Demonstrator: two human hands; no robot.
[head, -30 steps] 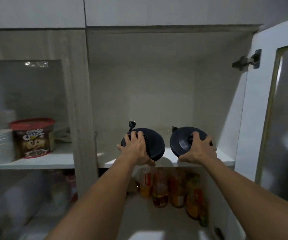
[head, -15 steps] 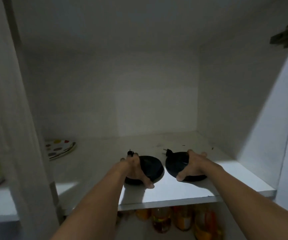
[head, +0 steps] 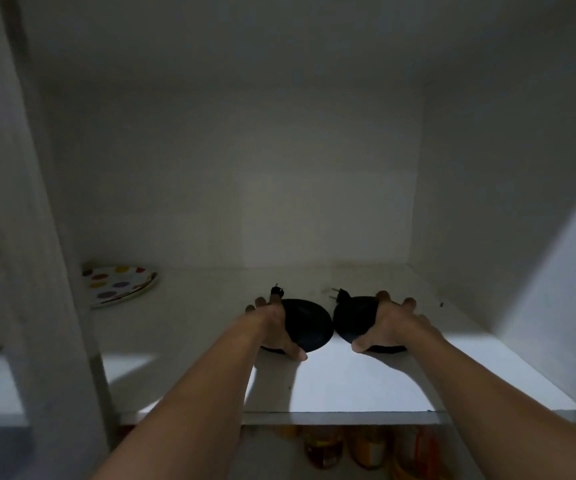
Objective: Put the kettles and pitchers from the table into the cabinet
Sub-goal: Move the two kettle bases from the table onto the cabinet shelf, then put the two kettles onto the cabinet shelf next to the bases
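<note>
Two round black kettle bases lie side by side on the white cabinet shelf [head: 342, 386], each with a short plug sticking out at its far side. My left hand [head: 274, 322] grips the left kettle base [head: 305, 323], thumb hooked under its near edge. My right hand [head: 388, 320] grips the right kettle base [head: 354, 318] the same way. The two discs nearly touch in the middle. No kettle or pitcher is in view.
A plate with coloured dots [head: 118, 285] sits at the shelf's back left. A vertical cabinet divider [head: 47, 237] stands on the left. The cabinet side wall [head: 508, 202] closes the right. Bottles [head: 345, 448] stand on the shelf below.
The view has moved closer and up into the cabinet. Both hands have carried the bases from the shelf's front edge further in and set them lower onto the shelf.
</note>
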